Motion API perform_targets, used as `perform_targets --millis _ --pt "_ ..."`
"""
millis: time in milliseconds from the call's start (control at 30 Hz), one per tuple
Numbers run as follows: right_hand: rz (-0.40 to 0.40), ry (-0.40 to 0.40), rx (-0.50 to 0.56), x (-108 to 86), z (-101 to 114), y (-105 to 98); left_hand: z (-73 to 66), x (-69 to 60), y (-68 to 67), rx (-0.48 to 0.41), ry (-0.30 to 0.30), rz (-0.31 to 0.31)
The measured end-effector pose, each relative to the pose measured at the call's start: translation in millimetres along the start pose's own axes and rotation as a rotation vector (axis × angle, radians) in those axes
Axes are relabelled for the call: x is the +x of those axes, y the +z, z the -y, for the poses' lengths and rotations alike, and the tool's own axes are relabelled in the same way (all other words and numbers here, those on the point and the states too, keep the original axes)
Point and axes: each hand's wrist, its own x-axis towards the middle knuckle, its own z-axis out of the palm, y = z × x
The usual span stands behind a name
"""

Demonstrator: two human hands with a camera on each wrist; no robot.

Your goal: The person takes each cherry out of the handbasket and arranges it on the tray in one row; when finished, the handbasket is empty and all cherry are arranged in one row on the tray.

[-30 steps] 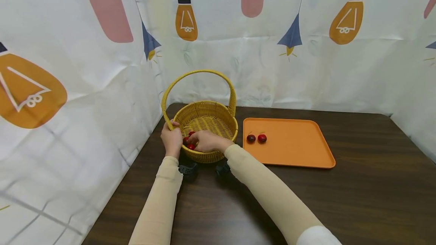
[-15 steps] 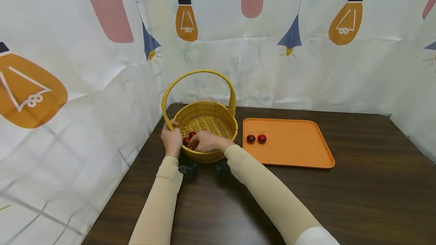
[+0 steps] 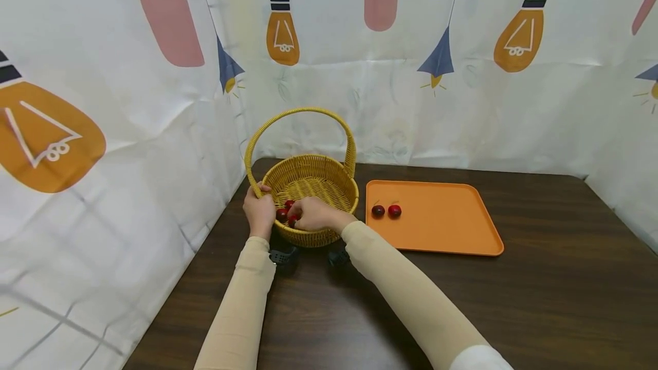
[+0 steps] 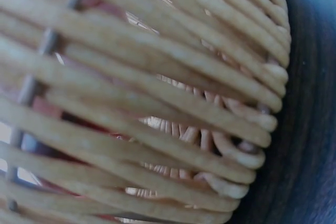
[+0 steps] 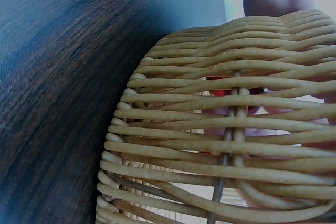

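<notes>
A yellow wicker basket (image 3: 319, 179) with a tall arched handle stands at the back left of the table. My left hand (image 3: 259, 210) grips its left rim at the foot of the handle. My right hand (image 3: 315, 214) reaches over the near rim into the basket, its fingertips pinching a dark red cherry (image 3: 293, 221). Beside it lie more cherries (image 3: 281, 214) near the left wall, partly covered by the fingers. Both wrist views are mostly filled by the woven basket wall (image 4: 131, 72); through gaps in the right wrist view, bits of red and fingers show.
Right of the basket lies an orange tray (image 3: 442, 216) with two dark red cherries (image 3: 394, 211) with stems at its left side. The dark wooden table (image 3: 555, 278) reaches a patterned white curtain (image 3: 329, 84) at the back and left.
Inside the basket my right fingers shift slightly, and a cherry hidden half a second ago shows at the fingertips. My left hand keeps its grip. The head view tilts up slightly.
</notes>
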Motion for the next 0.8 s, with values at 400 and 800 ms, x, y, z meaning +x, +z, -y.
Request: perform_targets --millis 400,800 --pt "-0.034 0.009 0.051 -8.4 0.7 -7.4 1.4 0.5 0.0 0.009 0.012 -0.005" --pt "-0.254 -0.072 0.142 -48.8 -15.6 -27.5 1.3 1.1 0.2 0.001 0.004 0.002"
